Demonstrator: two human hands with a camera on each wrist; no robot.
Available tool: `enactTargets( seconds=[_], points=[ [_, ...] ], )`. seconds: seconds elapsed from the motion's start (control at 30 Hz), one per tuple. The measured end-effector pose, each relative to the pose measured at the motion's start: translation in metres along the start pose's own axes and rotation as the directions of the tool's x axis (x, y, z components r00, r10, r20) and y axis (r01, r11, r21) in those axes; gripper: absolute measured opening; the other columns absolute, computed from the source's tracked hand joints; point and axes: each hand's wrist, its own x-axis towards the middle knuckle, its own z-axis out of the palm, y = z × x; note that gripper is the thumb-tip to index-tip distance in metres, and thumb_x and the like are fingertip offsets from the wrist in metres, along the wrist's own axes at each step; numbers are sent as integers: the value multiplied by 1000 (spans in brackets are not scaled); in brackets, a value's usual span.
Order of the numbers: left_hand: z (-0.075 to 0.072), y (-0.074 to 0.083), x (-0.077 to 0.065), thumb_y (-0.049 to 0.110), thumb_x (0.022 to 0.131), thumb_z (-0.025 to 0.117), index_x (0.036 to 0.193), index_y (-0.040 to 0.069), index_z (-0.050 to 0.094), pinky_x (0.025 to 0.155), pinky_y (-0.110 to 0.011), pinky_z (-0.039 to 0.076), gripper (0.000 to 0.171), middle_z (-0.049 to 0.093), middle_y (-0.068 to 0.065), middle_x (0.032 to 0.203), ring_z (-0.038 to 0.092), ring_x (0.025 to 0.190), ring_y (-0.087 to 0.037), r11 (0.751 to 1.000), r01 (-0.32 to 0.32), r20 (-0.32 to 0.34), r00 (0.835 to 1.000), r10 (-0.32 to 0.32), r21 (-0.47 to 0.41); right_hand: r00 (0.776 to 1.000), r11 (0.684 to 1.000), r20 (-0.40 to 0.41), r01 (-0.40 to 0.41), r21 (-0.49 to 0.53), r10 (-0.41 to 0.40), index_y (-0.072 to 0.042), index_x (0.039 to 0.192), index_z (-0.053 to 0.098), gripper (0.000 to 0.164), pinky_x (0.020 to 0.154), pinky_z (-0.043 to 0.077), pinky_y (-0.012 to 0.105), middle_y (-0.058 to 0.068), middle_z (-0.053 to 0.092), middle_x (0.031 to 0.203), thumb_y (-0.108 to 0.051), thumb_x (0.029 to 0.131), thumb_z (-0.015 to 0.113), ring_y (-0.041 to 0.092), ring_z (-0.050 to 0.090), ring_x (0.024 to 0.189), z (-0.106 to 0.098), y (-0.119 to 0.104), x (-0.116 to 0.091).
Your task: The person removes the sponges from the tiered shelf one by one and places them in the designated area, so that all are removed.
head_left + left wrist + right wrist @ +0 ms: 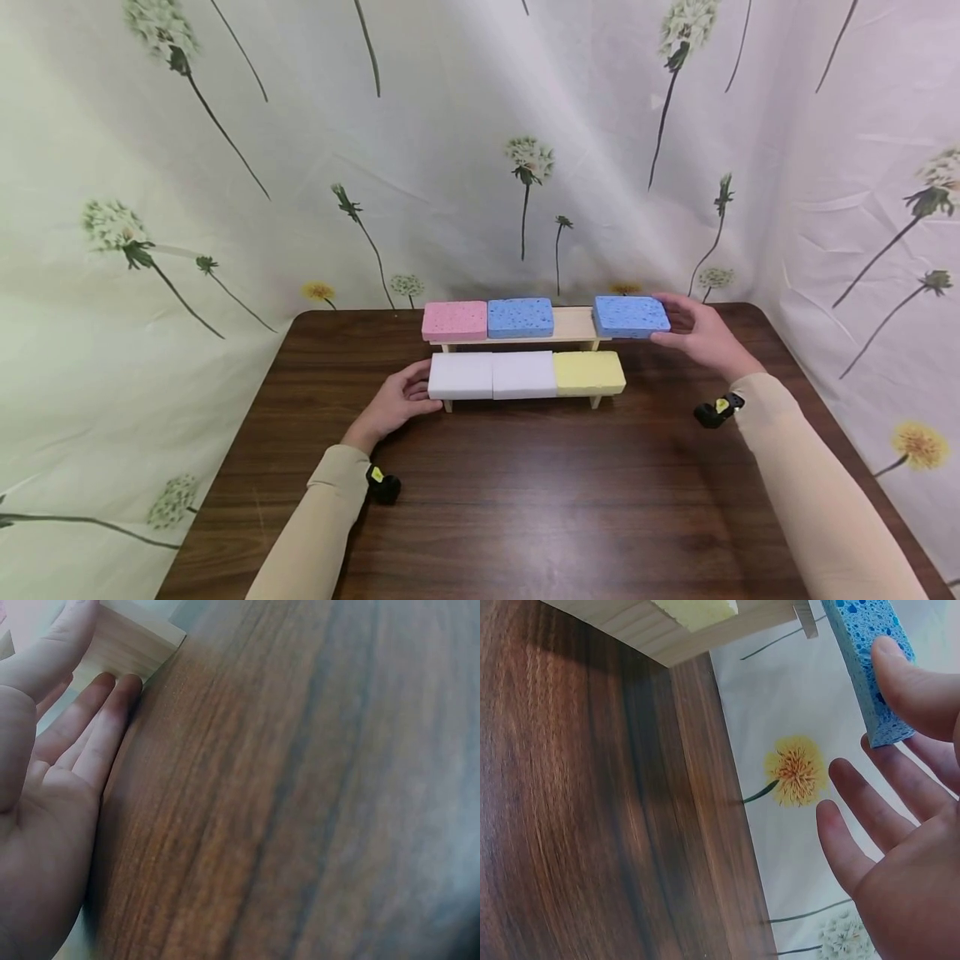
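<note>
In the head view, my right hand point(701, 337) pinches the right end of a blue sponge point(632, 317); in the right wrist view the thumb lies on its face and the lower fingers are spread. That sponge is at the right end of the back wooden stand point(573, 325), beside a gap. Further left on it sit another blue sponge point(521, 317) and a pink sponge point(454, 321). My left hand point(393, 400) holds the left end of the front wooden stand point(124, 645), its fingertips touching the wood. Two white sponges point(461, 375) and a yellow sponge point(588, 372) line its top.
Both stands rest near the back of a dark brown wooden table point(525, 492). Behind it and along the sides hangs a white curtain point(450, 167) printed with dandelions. A small black wrist device point(384, 485) is strapped to each sleeve.
</note>
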Motion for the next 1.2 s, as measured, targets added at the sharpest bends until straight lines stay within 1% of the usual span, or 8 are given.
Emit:
enactTargets(
  seconds=[0.1,0.17,0.27,0.43,0.57,0.8,1.0,1.2],
  points=[
    [0,1,-1,8,90,84,160,-3,36,102,-26,55,85,48,-28,153,57,134,-41,1000,-5,4,1000,5,4,1000,1000,-10,10,7,-10,-3,158,41,71,101,49,16,24,50,155,-16,98,77,41,49,143,-3,2,-3],
    [0,1,-1,8,91,84,160,-3,35,102,-26,55,85,48,-29,153,57,134,-41,1000,-8,10,1000,8,6,1000,1000,-15,18,20,-18,-2,158,41,71,93,45,7,25,50,155,-13,98,77,42,49,142,-5,3,-4],
    [0,3,-1,7,91,84,160,-3,35,103,-25,54,85,48,-29,153,57,134,-42,1000,-3,13,1000,3,3,999,1000,-30,18,19,-17,-1,158,41,70,93,46,6,26,51,154,-12,98,76,41,51,140,-8,8,-7],
    [1,3,-2,5,91,82,160,-3,35,102,-24,55,84,47,-28,153,58,134,-41,1000,-3,10,1000,2,7,999,1000,-49,1,8,0,-2,158,42,72,93,46,6,24,52,152,-16,97,78,33,54,135,-13,19,-11],
    [1,3,-2,4,91,83,160,-2,35,101,-24,55,84,48,-27,154,58,133,-40,1000,-1,3,1000,1,11,998,1000,-54,-13,7,13,-2,157,42,71,93,45,6,25,52,152,-14,97,78,35,54,136,-14,25,-13],
    [0,2,-1,4,91,82,160,-2,36,101,-24,55,83,48,-26,153,59,132,-39,1000,-7,1,1000,7,-1,998,998,-45,-53,17,53,1,157,40,71,90,43,3,28,49,155,-14,98,77,43,50,139,-12,34,-19],
    [0,0,0,6,91,83,160,-2,36,101,-24,55,84,49,-27,153,60,131,-37,1000,-18,-2,1000,19,16,997,997,-45,-53,48,55,2,156,41,70,90,45,5,28,49,154,-10,97,77,42,49,139,-4,50,-22],
    [1,2,-1,5,91,83,160,-1,37,102,-25,55,83,49,-26,153,59,133,-38,1000,-8,-6,1000,8,27,998,994,-27,-61,86,63,4,155,41,70,90,45,5,30,49,154,-7,96,77,43,48,139,4,56,-23]
  ],
)
